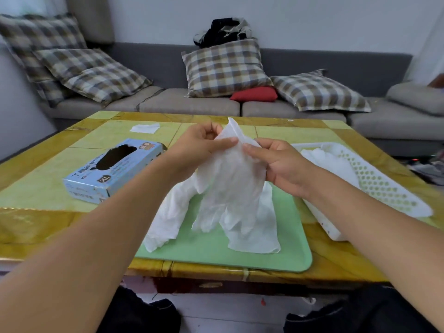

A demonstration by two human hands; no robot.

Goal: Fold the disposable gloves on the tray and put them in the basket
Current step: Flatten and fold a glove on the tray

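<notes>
A translucent white disposable glove [230, 183] hangs fingers-down above the green tray [240, 258]. My left hand [199, 150] pinches its cuff on the left side, and my right hand [281, 162] pinches the cuff on the right. Two more white gloves lie on the tray, one at the left [168, 217] and one at the right [254, 231], partly behind the held glove. The white perforated basket [384, 186] sits to the right of the tray with white gloves [329, 162] inside it.
A blue glove box [110, 171] marked XL lies on the yellow-green table [36, 188] left of the tray. A white scrap of paper [144, 128] rests near the far edge. A grey sofa with plaid cushions [225, 68] stands behind the table.
</notes>
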